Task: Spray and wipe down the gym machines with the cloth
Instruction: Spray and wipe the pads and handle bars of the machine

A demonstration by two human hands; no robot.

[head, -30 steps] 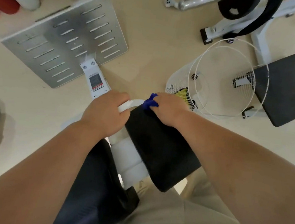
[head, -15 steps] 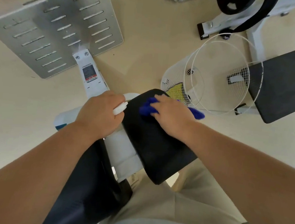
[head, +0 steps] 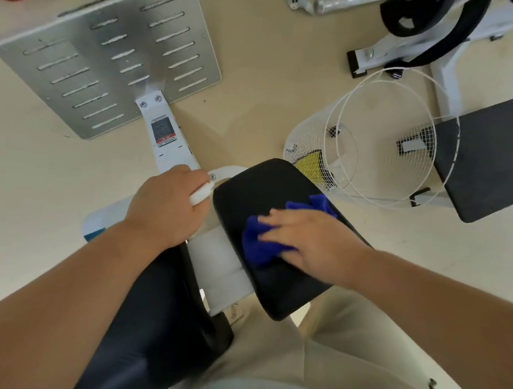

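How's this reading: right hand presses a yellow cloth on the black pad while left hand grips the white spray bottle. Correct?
Not quite: the cloth is blue, not yellow. The head view shows the right hand pressing it on the black pad while the left hand grips the white spray bottle.

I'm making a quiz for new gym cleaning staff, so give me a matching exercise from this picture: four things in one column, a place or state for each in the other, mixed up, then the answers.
Column one
1. blue cloth
2. left hand
3. wire basket
4. metal footplate

Column two
A. on the floor at the top left, slotted
B. grips the white spray bottle
C. pressed flat on the black pad under the right hand
D. on the floor to the right of the pad, something yellow inside

Pairs: 1-C, 2-B, 3-D, 4-A
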